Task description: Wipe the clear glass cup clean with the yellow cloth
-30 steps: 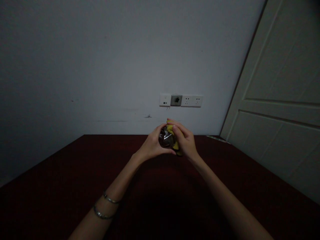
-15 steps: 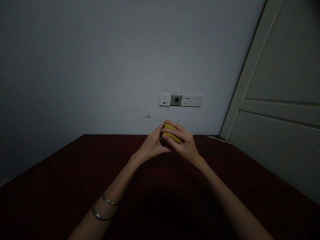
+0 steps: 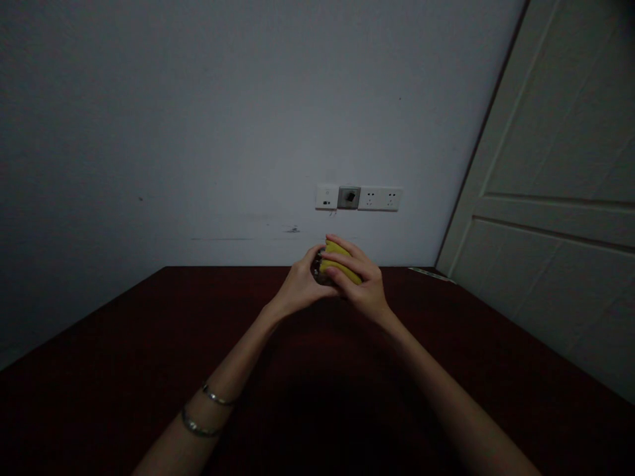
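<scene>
Both my hands meet above the far middle of a dark red table (image 3: 149,344). My left hand (image 3: 296,291) is closed round a small shiny metal object (image 3: 316,271), most of which is hidden. My right hand (image 3: 361,285) presses a yellow cloth (image 3: 337,262) over the top of that object, fingers wrapped across it. Two thin bangles (image 3: 211,410) sit on my left wrist.
A pale wall rises behind the table, with a row of white sockets and a grey switch (image 3: 358,198). A cream panelled door (image 3: 560,218) stands at the right. A thin flat strip (image 3: 430,273) lies at the table's far right corner.
The yellow cloth has moved from the side of the shiny object onto its top, covering it. My right fingers now lie across the cloth. Both hands have stayed in the same place.
</scene>
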`<action>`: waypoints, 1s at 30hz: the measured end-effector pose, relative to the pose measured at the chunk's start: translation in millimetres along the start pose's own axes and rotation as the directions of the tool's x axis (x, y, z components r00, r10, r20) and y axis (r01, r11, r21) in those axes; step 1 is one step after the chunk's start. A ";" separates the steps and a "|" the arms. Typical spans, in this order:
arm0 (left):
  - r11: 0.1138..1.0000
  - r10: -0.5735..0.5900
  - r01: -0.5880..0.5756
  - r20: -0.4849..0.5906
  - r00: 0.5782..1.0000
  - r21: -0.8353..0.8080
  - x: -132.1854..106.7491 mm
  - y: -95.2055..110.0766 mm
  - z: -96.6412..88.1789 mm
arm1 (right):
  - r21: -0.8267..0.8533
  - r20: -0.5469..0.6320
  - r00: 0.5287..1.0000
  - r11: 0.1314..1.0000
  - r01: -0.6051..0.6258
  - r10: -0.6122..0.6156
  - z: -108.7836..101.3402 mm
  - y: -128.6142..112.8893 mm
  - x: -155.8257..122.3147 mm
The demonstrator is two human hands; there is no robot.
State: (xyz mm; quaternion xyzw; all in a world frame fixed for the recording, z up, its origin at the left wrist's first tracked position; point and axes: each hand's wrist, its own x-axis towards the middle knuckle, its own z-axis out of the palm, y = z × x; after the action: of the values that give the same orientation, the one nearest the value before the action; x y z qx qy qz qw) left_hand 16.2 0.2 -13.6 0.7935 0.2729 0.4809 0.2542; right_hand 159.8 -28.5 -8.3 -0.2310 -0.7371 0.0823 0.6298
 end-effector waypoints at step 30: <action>0.998 -0.059 0.060 0.034 0.998 -0.035 1.3 -8.8 0.2 | 0.067 0.090 0.992 0.994 -0.091 0.085 -3.2 8.9 2.0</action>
State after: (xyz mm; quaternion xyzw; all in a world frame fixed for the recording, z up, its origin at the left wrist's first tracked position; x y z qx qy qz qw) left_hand 15.3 7.4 -18.8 0.7881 0.2837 0.4648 0.2871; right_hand 164.8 -20.3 -9.6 -0.2371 -0.7495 0.1461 0.6006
